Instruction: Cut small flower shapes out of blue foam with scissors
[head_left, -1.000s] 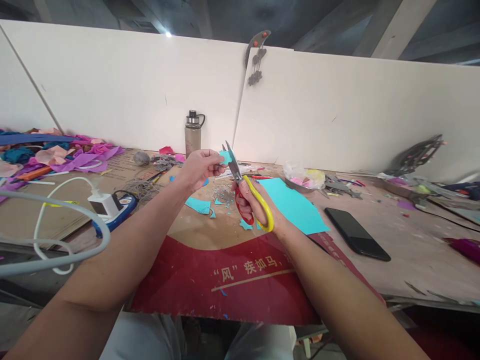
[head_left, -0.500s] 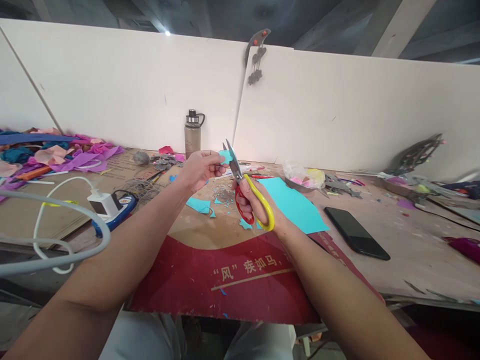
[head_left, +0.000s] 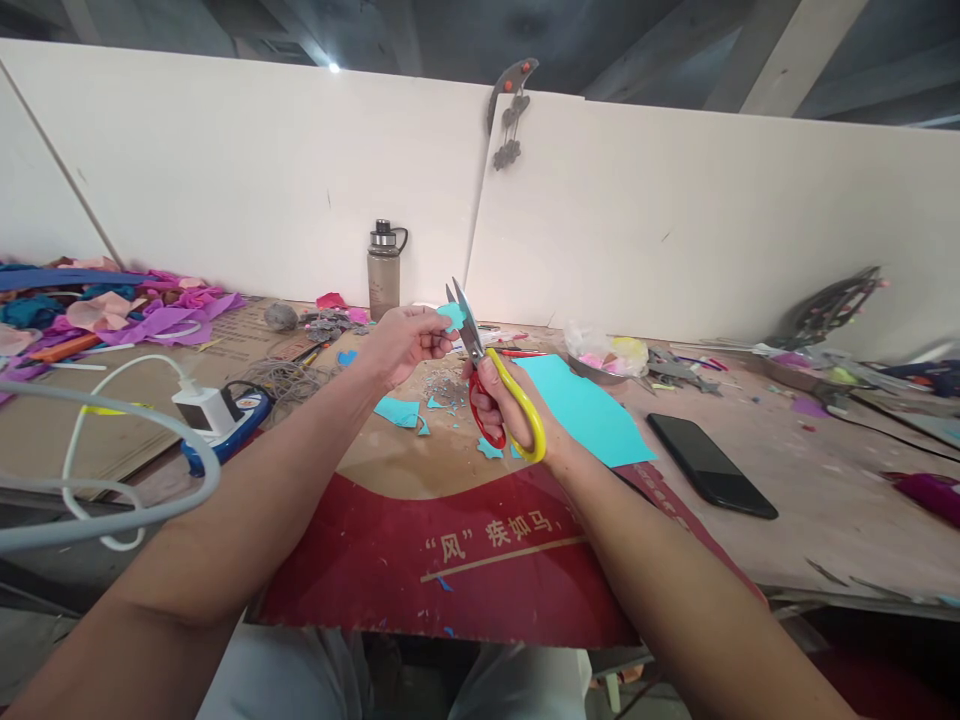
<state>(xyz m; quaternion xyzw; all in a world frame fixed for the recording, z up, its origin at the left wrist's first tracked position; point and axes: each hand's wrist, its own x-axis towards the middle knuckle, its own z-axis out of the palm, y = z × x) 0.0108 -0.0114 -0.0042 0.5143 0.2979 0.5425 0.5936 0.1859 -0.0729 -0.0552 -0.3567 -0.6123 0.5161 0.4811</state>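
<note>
Between the thumb and fingers of my left hand [head_left: 409,345] is a small turquoise paper piece [head_left: 451,316], pinched and held up above the table. My right hand [head_left: 511,408] grips a pair of scissors [head_left: 474,345] with one red and one yellow handle loop. The blades point up, slightly apart, right at the edge of the paper piece. Below my hands, turquoise scraps [head_left: 397,411] and a small wavy-edged cutout [head_left: 490,448] lie on the cardboard. A large turquoise sheet [head_left: 589,410] rests to the right, partly behind my right wrist.
A red printed cardboard [head_left: 450,560] covers the near edge. At right lies a black phone [head_left: 711,466]; a water bottle [head_left: 384,275] stands by the white partition. A charger [head_left: 206,410] with white cable sits left, near crumpled coloured paper [head_left: 112,310]. A dish [head_left: 600,372] holds plastic.
My left hand has shifted slightly down and the turquoise piece is turned a little between the fingers. The scissors stay nearly in place, blades still parted.
</note>
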